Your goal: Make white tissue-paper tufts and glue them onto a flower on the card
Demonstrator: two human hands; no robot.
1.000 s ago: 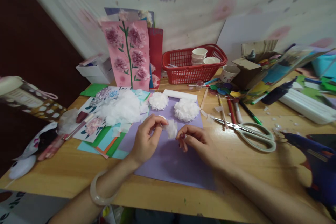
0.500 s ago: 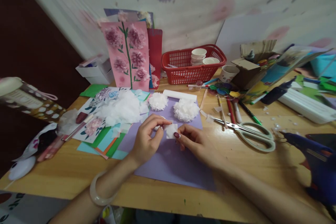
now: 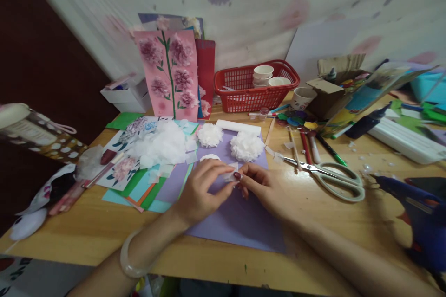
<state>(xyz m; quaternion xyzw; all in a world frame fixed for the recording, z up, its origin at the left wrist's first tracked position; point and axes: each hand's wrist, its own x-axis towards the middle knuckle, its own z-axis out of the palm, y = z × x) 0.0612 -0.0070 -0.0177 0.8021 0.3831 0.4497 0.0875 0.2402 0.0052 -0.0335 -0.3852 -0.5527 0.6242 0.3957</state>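
A small square of white tissue paper (image 3: 230, 175) is held between my hands above the purple sheet (image 3: 240, 222). My right hand (image 3: 256, 183) pinches its right edge between thumb and fingers. At its left side, my left hand (image 3: 205, 190) has its fingertips and thumb on the paper, partly covering it. Just behind the hands lie two fluffy white paper flowers, one on the left (image 3: 209, 135) and a larger one on the right (image 3: 247, 145). A white round piece (image 3: 210, 157) shows partly behind my left hand.
Loose white tissue paper (image 3: 163, 144) is piled at the left. Scissors (image 3: 327, 176) and a blue glue gun (image 3: 411, 213) lie at the right. A red basket (image 3: 251, 97) with white cups and a pink flower picture (image 3: 167, 74) stand at the back.
The tissue square has gone from lying flat and facing me to folded or tilted between my fingers. My left hand has moved right, closer to my right hand, uncovering the white round piece.
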